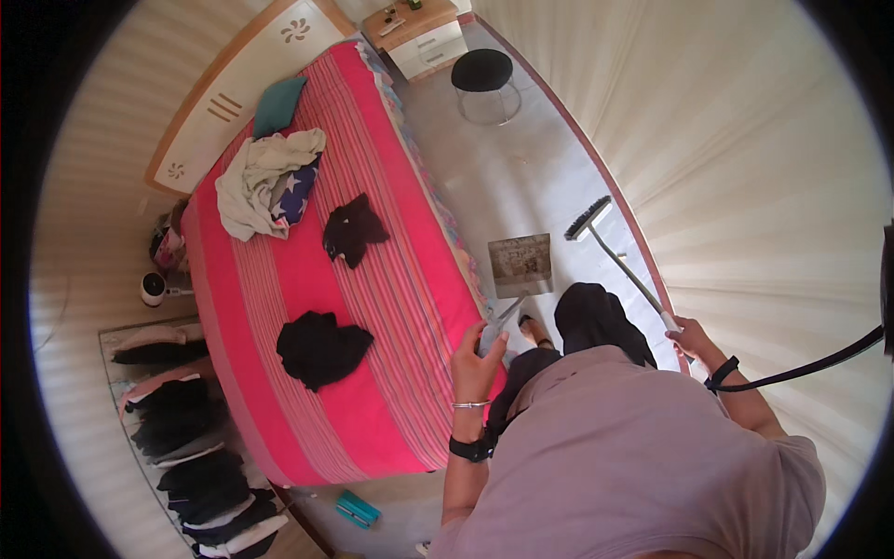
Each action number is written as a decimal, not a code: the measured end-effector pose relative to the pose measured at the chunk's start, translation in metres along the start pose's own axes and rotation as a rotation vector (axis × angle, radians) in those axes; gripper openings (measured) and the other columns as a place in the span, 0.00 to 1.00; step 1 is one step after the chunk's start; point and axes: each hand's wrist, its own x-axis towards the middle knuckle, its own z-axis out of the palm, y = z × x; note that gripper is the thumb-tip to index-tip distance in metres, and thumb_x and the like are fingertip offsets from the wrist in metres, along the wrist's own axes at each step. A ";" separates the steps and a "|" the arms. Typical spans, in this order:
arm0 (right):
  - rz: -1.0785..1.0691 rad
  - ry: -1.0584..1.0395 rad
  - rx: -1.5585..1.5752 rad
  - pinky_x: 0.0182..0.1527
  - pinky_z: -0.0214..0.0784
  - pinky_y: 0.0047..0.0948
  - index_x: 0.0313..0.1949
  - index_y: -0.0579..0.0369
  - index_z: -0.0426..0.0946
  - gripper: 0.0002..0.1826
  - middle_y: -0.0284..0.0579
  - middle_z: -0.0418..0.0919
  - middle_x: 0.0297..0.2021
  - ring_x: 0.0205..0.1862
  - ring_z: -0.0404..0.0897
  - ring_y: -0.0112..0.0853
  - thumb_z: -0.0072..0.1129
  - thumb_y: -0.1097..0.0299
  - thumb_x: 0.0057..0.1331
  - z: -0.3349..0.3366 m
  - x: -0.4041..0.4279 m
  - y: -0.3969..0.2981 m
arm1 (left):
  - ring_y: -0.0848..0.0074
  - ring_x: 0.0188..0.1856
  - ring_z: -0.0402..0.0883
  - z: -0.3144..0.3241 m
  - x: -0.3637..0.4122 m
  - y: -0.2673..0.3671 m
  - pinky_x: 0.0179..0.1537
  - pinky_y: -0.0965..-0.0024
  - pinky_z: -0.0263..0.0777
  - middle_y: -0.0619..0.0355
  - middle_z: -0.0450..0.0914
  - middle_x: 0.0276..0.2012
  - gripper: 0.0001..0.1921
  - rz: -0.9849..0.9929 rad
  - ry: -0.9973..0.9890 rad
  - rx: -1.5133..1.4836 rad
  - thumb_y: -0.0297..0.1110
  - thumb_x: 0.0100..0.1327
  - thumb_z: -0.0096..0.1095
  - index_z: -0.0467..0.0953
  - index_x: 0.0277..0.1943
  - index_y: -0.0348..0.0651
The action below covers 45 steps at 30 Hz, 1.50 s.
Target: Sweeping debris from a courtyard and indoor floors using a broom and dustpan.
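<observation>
My left hand point(478, 360) grips the grey handle of a long-handled dustpan point(520, 258), whose flat, smudged pan lies by the bed's side. In my right hand point(690, 339) is the pale grip of a broom point(628, 276). The broom's white head with dark bristles point(588, 218) is to the right of the dustpan, near the wall's base, and the two are apart. A small pale scrap point(621, 256) shows on the grey floor point(482, 161) beside the broom's shaft.
A bed point(412, 349) with a pink striped cover runs along the left, bearing black clothes point(323, 349), a pale blanket point(255, 178) and a teal pillow point(279, 107). Beyond are a black round stool point(482, 70) and a nightstand point(426, 52). A clothes rack point(202, 482) stands at lower left.
</observation>
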 end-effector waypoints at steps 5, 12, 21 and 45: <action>-0.040 -0.014 -0.130 0.19 0.68 0.29 0.62 0.61 0.63 0.28 0.44 0.74 0.21 0.17 0.73 0.29 0.55 0.65 0.64 0.005 0.070 -0.105 | 0.64 0.41 0.82 -0.008 0.090 0.022 0.42 0.67 0.73 0.46 0.82 0.38 0.24 0.053 -0.034 0.101 0.45 0.55 0.68 0.75 0.50 0.40; -0.260 -0.136 -0.338 0.24 0.70 0.35 0.59 0.54 0.67 0.24 0.49 0.76 0.22 0.21 0.77 0.35 0.49 0.62 0.65 -0.014 0.217 -0.276 | 0.57 0.39 0.82 -0.010 0.203 0.094 0.39 0.65 0.74 0.44 0.82 0.35 0.24 -0.031 0.019 0.263 0.46 0.55 0.67 0.76 0.50 0.41; -0.504 -0.214 -0.634 0.22 0.68 0.34 0.58 0.58 0.67 0.24 0.46 0.74 0.22 0.18 0.73 0.32 0.50 0.63 0.64 0.014 0.358 -0.490 | 0.56 0.40 0.81 -0.016 0.306 0.115 0.39 0.61 0.74 0.49 0.81 0.41 0.22 -0.037 0.116 0.189 0.49 0.55 0.66 0.76 0.50 0.48; -0.647 -0.119 -1.030 0.39 0.71 0.47 0.44 0.70 0.70 0.16 0.64 0.73 0.43 0.35 0.77 0.51 0.47 0.74 0.57 0.085 0.462 -0.453 | 0.60 0.37 0.83 -0.078 0.457 0.121 0.36 0.65 0.76 0.50 0.83 0.37 0.23 0.065 -0.235 0.267 0.43 0.54 0.68 0.74 0.53 0.48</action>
